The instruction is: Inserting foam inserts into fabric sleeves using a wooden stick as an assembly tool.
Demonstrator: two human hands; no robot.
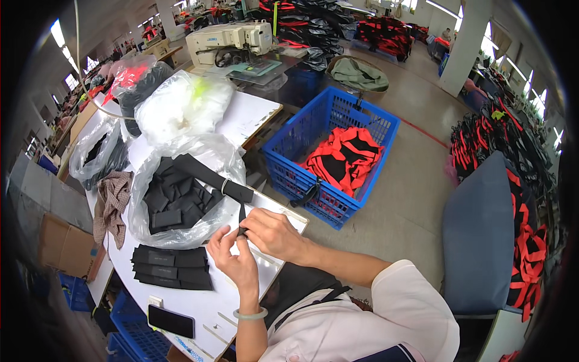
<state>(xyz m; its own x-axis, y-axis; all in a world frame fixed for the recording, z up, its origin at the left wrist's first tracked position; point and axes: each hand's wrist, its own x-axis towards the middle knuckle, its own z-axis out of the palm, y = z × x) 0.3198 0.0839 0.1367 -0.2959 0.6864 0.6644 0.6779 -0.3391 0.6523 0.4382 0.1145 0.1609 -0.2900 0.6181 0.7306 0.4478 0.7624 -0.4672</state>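
Over the white table's right edge, both my hands meet on a narrow black fabric strip [242, 216]. My left hand [236, 260], with a pale bangle at the wrist, pinches its lower end. From the right, my right hand [274, 234] closes its fingers on the same piece, partly hiding it. Just beyond them lies a rolled black fabric band [208, 177] with a light ring around it. It rests across an open clear plastic bag [140, 208] full of folded black fabric pieces [175, 196]. Stacked flat black strips [172, 266] lie left of my left hand.
A dark-screened phone [171, 321] lies near the table's front edge. A checked cloth [112, 208] is at the left, and a stuffed white bag [181, 111] sits behind. Right of the table stands a blue crate [289, 161] holding red-and-black pieces. A sewing machine [229, 43] is farther back.
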